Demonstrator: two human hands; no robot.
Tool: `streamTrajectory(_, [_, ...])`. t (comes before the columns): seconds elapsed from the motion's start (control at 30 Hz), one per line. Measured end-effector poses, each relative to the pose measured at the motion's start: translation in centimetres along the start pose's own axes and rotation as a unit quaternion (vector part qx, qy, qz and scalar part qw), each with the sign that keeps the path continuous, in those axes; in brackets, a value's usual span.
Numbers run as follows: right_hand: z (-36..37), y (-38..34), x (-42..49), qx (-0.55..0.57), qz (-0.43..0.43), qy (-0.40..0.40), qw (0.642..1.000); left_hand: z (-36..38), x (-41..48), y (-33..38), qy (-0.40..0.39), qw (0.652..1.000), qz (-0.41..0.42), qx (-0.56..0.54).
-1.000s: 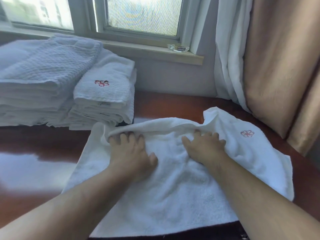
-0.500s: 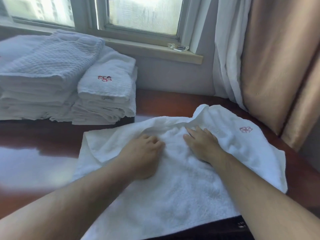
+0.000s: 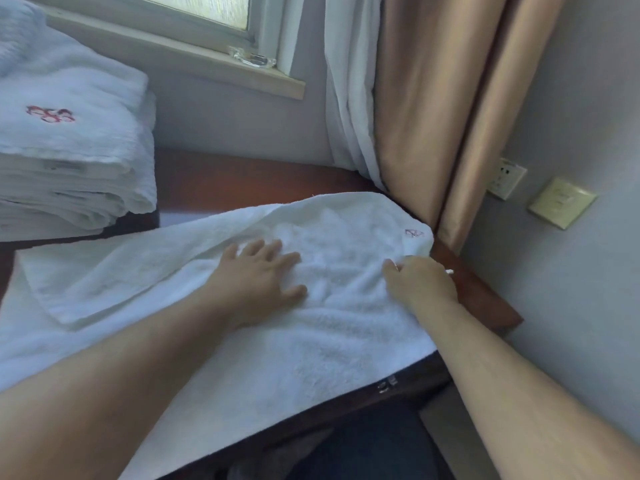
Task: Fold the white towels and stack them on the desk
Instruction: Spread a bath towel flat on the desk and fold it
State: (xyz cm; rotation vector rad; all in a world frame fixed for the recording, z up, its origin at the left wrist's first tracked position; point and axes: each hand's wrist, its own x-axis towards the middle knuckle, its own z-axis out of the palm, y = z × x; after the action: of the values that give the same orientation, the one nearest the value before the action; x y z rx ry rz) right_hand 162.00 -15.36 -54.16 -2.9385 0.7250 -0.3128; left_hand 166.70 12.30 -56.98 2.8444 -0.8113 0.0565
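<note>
A white towel (image 3: 311, 341) lies spread over the reddish wooden desk (image 3: 242, 178), its far edge folded toward me and a small red emblem near its right corner. My left hand (image 3: 258, 282) lies flat on the towel's middle with fingers spread. My right hand (image 3: 420, 284) grips the towel's right edge close to the emblem corner, fingers curled into the cloth. At the far left stands a stack of folded white towels (image 3: 69, 161), the top one bearing a red flower emblem.
A beige curtain (image 3: 450, 116) and a white sheer hang at the desk's right back corner. A glass ashtray (image 3: 252, 58) rests on the window sill. Wall sockets (image 3: 505, 176) are on the right wall. The desk's right edge lies just beyond my right hand.
The view swung right and down. My left hand opened flat and slid right over the towel. My right hand moved to the right edge and took hold of it.
</note>
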Motion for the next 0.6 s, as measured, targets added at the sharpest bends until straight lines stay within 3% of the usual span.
streamTrajectory(0.07, [-0.1, -1.0, 0.0, 0.14, -0.051, 0.05, 0.988, 0.0, -0.4, -0.6, 0.002, 1.0, 0.0, -0.003])
streamTrajectory(0.17, [-0.1, -0.8, 0.8, 0.307, -0.015, 0.091, 0.947, 0.0, -0.9, -1.0, 0.008, 1.0, -0.006, -0.022])
streamTrajectory(0.27, [0.7, 0.5, 2.0, 0.189, 0.036, 0.014, 0.981, 0.0, -1.0, -1.1, 0.007, 1.0, -0.008, -0.027])
streamTrajectory(0.37, [1.2, 1.2, 2.2, 0.095, 0.019, -0.05, 0.994, 0.2, -0.9, -1.1, 0.007, 1.0, -0.009, -0.027])
streamTrajectory(0.5, [0.6, 1.8, 2.5, 0.228, 0.025, -0.05, 0.972, 0.4, -0.7, -1.3, 0.002, 1.0, -0.01, -0.025])
streamTrajectory(0.6, [-0.3, 2.8, 2.9, 0.164, 0.156, -0.005, 0.974, 0.5, -0.7, -1.4, 0.0, 1.0, -0.01, -0.021])
